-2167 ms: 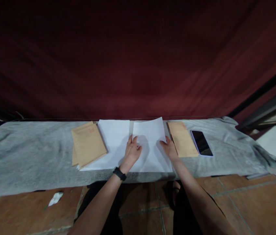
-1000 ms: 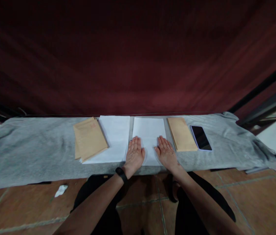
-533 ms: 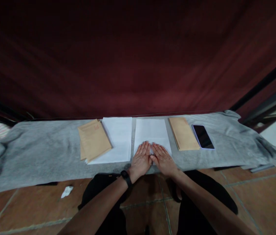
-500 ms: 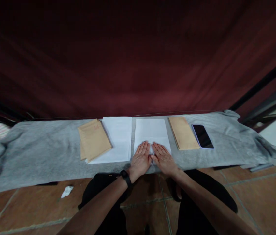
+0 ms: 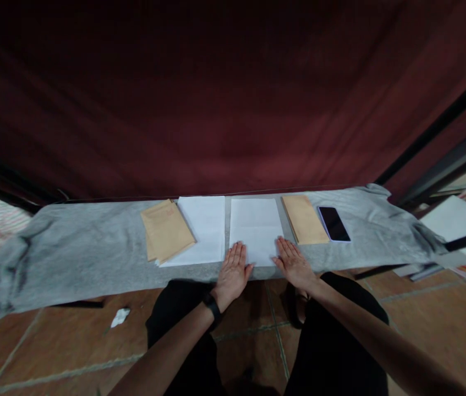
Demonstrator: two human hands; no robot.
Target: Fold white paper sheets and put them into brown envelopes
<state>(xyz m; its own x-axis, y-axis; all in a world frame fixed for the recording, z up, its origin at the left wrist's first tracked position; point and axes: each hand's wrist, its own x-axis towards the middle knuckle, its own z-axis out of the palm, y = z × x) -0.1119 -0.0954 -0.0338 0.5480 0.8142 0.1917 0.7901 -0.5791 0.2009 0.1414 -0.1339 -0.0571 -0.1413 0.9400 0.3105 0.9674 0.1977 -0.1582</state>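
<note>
White sheet: laid flat, faint crease across (sharpness unclear) | left hand, right hand: fingers extended at opposite edges, gripping nothing | paper stack: apparently unworked

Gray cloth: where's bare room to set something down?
Widest: gray cloth left of the left brown envelopes. Second: right of the phone, short of the cloth's right end. Crowded between: white paper stack, middle sheet with left hand and right hand at its near corners, right brown envelopes. Narrow gaps flank the sheet.
</note>
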